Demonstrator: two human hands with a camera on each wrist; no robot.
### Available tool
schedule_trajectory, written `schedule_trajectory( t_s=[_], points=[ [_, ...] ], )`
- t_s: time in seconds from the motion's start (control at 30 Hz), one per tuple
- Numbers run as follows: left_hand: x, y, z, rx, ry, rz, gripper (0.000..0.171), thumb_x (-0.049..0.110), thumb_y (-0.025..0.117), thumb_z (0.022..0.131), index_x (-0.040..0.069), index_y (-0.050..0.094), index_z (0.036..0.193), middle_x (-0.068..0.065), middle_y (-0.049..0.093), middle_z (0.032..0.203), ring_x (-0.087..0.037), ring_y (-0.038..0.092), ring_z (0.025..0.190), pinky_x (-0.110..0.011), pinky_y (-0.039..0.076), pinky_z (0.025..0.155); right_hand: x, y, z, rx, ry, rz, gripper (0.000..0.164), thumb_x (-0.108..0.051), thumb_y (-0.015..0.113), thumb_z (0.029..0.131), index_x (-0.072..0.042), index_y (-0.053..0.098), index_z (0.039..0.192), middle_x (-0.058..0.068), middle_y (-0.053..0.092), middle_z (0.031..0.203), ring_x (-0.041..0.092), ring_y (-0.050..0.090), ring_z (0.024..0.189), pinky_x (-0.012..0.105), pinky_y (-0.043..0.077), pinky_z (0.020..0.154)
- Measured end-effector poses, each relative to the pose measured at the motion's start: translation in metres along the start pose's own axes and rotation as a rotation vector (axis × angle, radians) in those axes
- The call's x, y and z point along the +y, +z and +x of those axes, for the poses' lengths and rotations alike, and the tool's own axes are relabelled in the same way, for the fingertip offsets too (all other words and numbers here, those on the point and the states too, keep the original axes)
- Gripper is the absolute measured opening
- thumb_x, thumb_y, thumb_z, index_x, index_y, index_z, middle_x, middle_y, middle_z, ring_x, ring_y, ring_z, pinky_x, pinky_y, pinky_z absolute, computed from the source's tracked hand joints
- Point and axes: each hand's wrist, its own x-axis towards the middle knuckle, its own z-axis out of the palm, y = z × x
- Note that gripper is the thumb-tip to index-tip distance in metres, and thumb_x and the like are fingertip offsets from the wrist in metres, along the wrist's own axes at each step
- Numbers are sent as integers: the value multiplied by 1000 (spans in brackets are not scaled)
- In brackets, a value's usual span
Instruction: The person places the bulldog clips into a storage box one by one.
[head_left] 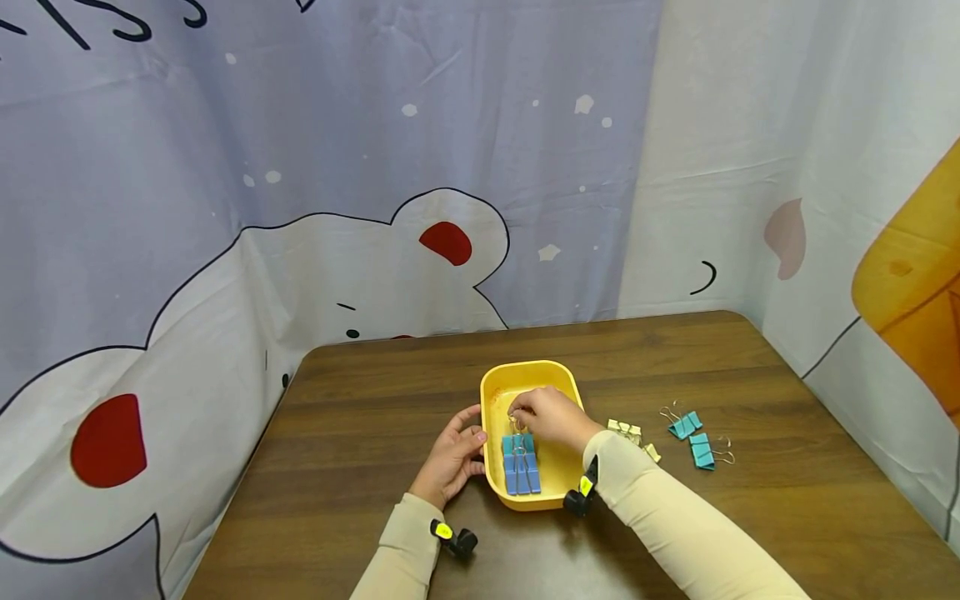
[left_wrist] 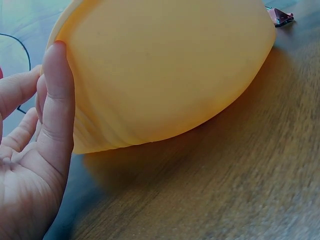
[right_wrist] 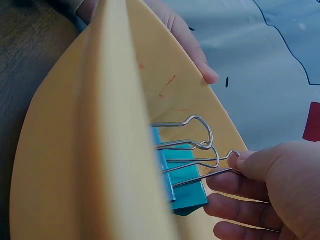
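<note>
A yellow tray (head_left: 495, 496) lies on the table with a blue binder clip (head_left: 521, 479) and a teal binder clip (head_left: 508, 443) inside, end to end. My right hand (head_left: 551, 414) reaches into it. In the right wrist view, that hand's thumb and index finger pinch a wire handle of the teal clip, the other fingers beside it. My left hand (head_left: 450, 458) rests against the tray's left side from outside, its thumb at the rim and its fingers fairly straight. The left wrist view shows the tray's outer wall (left_wrist: 165, 75) beside the thumb.
Right of the tray lie pale yellow binder clips (head_left: 625, 431), partly hidden by the right sleeve. Farther right are two teal binder clips (head_left: 684, 425) (head_left: 702, 452). A printed curtain (head_left: 360, 125) hangs behind the wooden table (head_left: 375, 375).
</note>
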Motion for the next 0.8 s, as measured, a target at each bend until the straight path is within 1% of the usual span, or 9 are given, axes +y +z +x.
schedule_trajectory(
  t_s=[0.27,0.43,0.57,0.8],
  points=[
    [0,1,-1,1,2,-10,54,-1,52,103,9,31,151,-5,57,100,-9,61,67,-23,58,51,0,0,0,5,34,-2,13,-13,64,99,-9,76,101,-4,72,85,4,61,69,28,56,71],
    [-1,0,-1,-3,6,-12,53,-2,51,103,9,31,151,-4,57,98,-9,60,67,-23,58,51,1,0,-1,6,37,-15,14,-14,64,99,-10,77,103,-3,73,89,4,61,71,30,56,74],
    [-1,1,-1,-4,10,-24,53,-2,51,103,10,32,151,-5,57,97,-9,60,66,-24,58,51,1,0,0,8,37,-27,14,-15,65,99,-11,77,103,-4,73,90,4,60,71,30,56,75],
    [-1,1,-1,-3,11,-27,52,-2,51,103,10,33,150,-5,56,99,-10,60,66,-24,58,51,2,1,2,4,34,-22,13,-14,66,98,-10,77,103,-4,73,87,5,60,69,28,56,70]
  ],
)
